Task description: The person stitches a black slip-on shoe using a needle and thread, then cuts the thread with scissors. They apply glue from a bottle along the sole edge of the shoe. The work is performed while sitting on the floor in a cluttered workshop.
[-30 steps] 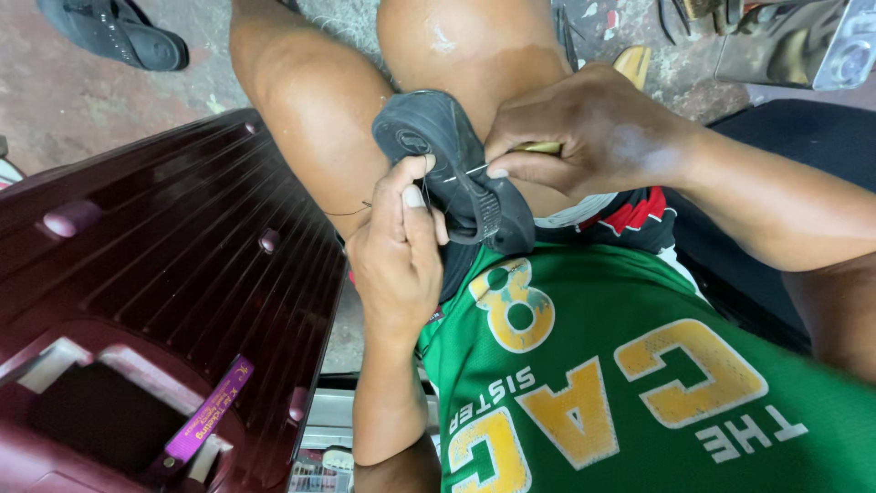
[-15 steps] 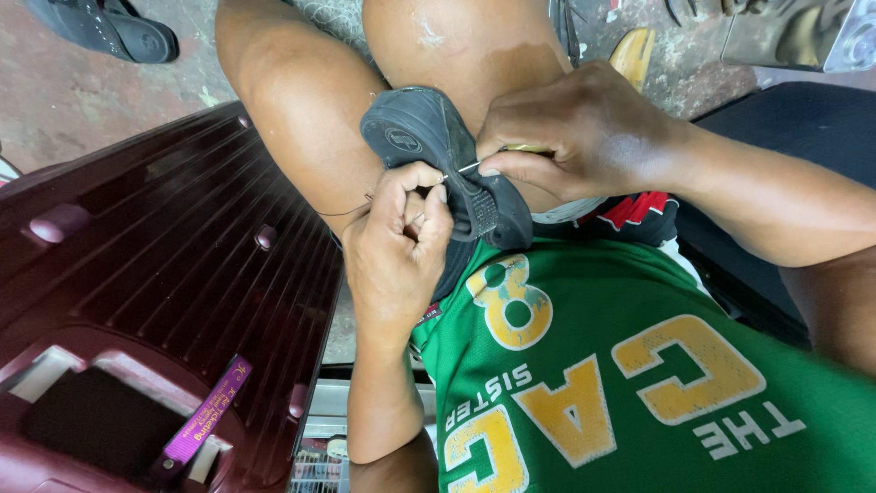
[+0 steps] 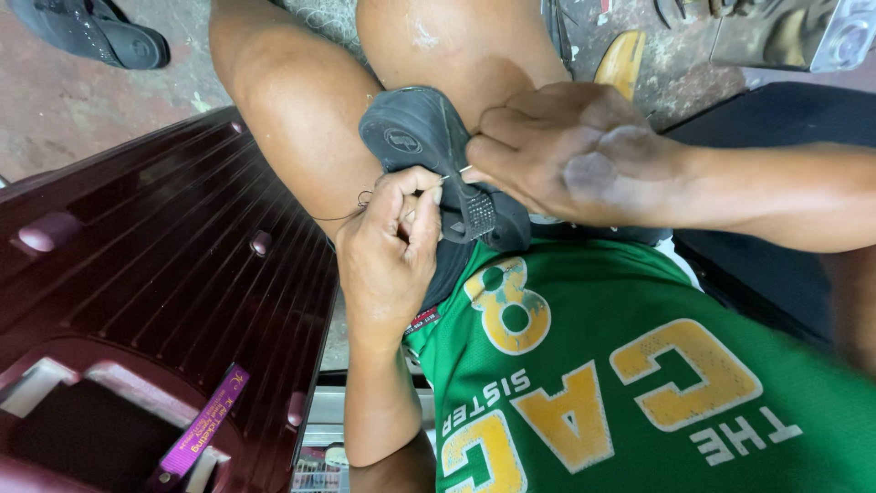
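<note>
While the dark shoe (image 3: 429,146) is being held sole-up between the bare knees (image 3: 292,110), it is being worked on by both hands at its near edge. The left hand (image 3: 388,251) is being kept just below and against the shoe's lower rim, with its fingers curled nearly closed and the thumb and forefinger pinched together on something too small to make out; a thin thread (image 3: 351,208) is being looped from that pinch toward the left knee. The right hand (image 3: 566,151) is being pressed against the shoe's right side, its fingers bent tightly around a slim tool whose metal tip (image 3: 464,170) is being shown just beside the left fingertips; the rest of the tool is being hidden by the fist. The shoe is thus being framed between the two hands, touching both, above the green jersey (image 3: 639,383). A dark red ribbed suitcase (image 3: 155,274) is being seen lying to the left, just beside the left forearm, with a purple tag (image 3: 203,429) on it. A dark sandal (image 3: 91,32) is being left on the floor well apart, at the upper left.
</note>
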